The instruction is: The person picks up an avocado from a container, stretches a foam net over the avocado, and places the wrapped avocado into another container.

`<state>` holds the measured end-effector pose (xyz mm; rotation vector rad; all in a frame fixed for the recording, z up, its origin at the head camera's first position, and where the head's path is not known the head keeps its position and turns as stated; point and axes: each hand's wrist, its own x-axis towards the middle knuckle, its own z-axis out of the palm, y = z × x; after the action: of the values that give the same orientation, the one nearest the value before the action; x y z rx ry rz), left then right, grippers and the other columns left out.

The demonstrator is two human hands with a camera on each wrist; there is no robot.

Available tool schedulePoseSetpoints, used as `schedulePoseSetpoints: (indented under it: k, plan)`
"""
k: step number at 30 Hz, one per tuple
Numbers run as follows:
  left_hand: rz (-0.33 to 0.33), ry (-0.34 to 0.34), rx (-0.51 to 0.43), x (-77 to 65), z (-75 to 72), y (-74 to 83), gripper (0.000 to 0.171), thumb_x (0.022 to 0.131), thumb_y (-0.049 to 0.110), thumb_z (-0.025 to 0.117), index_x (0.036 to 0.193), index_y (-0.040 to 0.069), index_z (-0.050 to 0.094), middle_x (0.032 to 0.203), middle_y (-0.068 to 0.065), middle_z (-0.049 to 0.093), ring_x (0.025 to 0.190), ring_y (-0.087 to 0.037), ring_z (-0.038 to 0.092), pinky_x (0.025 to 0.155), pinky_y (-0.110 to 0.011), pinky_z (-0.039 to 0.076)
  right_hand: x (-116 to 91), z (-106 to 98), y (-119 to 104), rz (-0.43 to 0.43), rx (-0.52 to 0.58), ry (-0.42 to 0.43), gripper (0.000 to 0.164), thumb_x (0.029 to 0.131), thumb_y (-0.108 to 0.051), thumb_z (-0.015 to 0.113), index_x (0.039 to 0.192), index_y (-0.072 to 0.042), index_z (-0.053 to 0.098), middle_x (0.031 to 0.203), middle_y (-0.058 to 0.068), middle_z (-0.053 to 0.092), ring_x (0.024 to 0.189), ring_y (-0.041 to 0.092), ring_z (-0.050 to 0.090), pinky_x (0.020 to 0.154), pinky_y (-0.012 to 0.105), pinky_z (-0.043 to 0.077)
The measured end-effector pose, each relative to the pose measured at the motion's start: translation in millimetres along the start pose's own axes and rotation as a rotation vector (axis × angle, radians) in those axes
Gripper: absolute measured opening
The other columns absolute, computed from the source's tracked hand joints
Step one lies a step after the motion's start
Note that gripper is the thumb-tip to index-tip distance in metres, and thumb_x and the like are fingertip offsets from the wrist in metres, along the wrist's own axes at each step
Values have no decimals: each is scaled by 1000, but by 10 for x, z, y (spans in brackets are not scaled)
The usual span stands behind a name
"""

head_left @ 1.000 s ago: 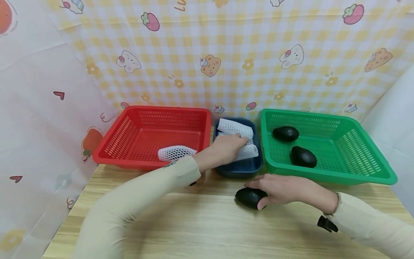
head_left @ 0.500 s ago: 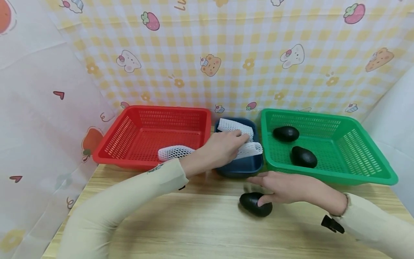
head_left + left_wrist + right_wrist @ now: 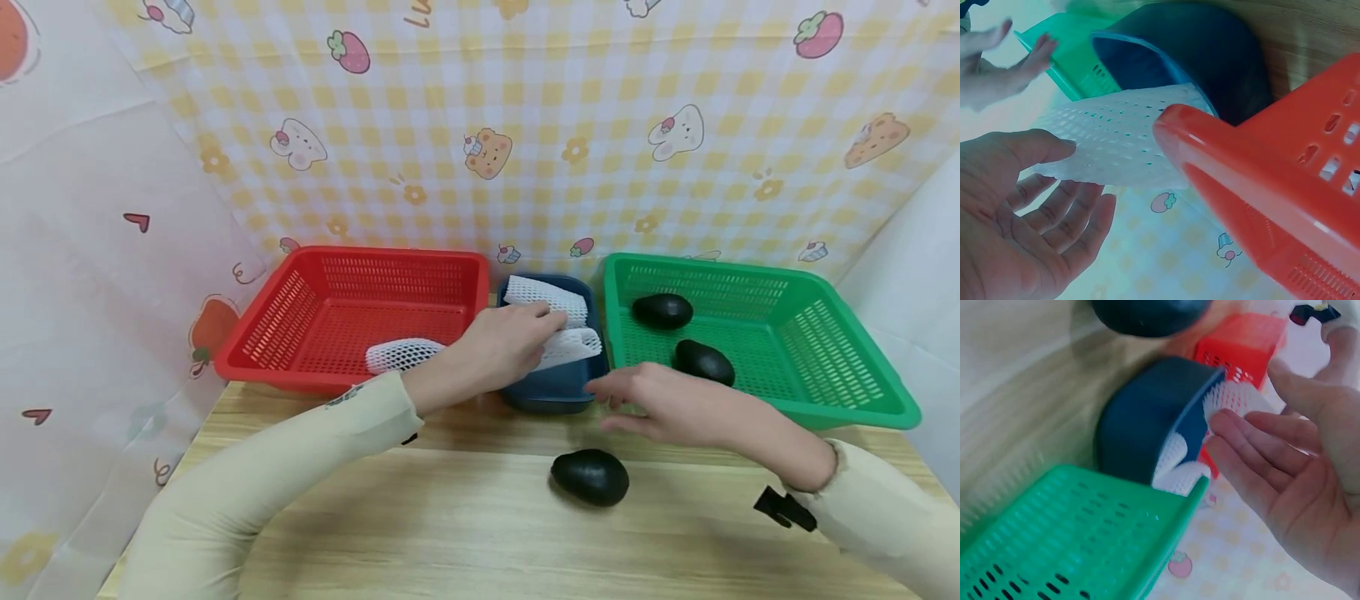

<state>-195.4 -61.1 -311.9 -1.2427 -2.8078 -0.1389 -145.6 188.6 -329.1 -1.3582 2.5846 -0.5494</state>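
I'm guessing I'm fetching a foam sleeve (image 3: 572, 346), left hand (image 3: 504, 340) pinching it at the blue tub (image 3: 551, 388), right hand (image 3: 678, 406) hovering loose and empty, one avocado (image 3: 591, 477) sitting nearer, next move probably needing both hands opening it.

A tabletop nook closed in by printed cloth is shown; whether it is set up in a home or a studio cannot be told. The wood-grain table (image 3: 450, 525) is backed at its far edge by a yellow-checked cloth (image 3: 555, 92) patterned with bears, strawberries and cupcakes. Its left edge is bordered by white cloth (image 3: 75, 283) printed with hearts. Household-type plastic baskets (image 3: 360, 325) are set along the far edge.
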Motion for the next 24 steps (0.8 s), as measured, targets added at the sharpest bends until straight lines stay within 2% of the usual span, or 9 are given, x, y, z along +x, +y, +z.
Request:
schedulePoseSetpoints:
  k: [5, 8, 11, 15, 18, 21, 24]
  plan:
    - [8, 20, -1, -26, -14, -37, 45, 92, 25, 77, 132, 18, 60, 114, -2, 64, 92, -15, 63, 69, -29, 57, 28, -50, 66, 8, -87, 257, 28, 87, -9, 82, 112, -3, 72, 93, -6, 69, 76, 2, 64, 64, 23, 55]
    - [5, 20, -8, -37, -25, -50, 47, 91, 25, 77, 134, 18, 60, 116, -2, 64, 94, -14, 63, 71, -29, 57, 47, -39, 106, 4, -144, 400, 31, 81, -7, 86, 108, -7, 71, 91, -5, 66, 72, 0, 61, 60, 22, 53]
    - [12, 27, -9, -42, -30, -55, 48, 92, 25, 77, 136, 17, 60, 118, -3, 64, 97, -15, 64, 72, -28, 57, 71, -18, 146, -20, -192, 492, 40, 76, -6, 90, 110, -6, 68, 97, -1, 63, 72, 4, 60, 59, 23, 53]
    - [38, 51, -1, -43, -26, -48, 45, 94, 25, 74, 136, 16, 60, 119, -3, 64, 97, -15, 64, 72, -28, 57, 104, 14, 200, -41, -220, 544, 52, 72, -2, 92, 116, -4, 65, 104, 5, 59, 73, 10, 59, 58, 27, 53]
    - [65, 74, 6, -46, -21, -37, 44, 95, 26, 72, 136, 16, 59, 120, -3, 64, 97, -14, 64, 74, -28, 57, 124, 34, 231, -40, -215, 556, 52, 72, -2, 91, 117, -3, 65, 106, 7, 59, 73, 9, 58, 58, 28, 53]
    - [91, 97, 10, -55, -23, -20, 44, 96, 26, 72, 137, 16, 59, 122, -3, 65, 97, -14, 64, 74, -27, 57, 140, 49, 253, -49, -203, 553, 46, 73, -1, 90, 112, -3, 66, 103, 6, 59, 72, 8, 59, 58, 29, 53]
    - [110, 110, -25, -68, -30, 1, 42, 97, 25, 71, 136, 15, 60, 124, -2, 65, 99, -13, 64, 75, -26, 56, 153, 67, 262, -60, -205, 540, 39, 74, -1, 90, 100, -6, 62, 98, 3, 58, 71, 8, 59, 57, 27, 52]
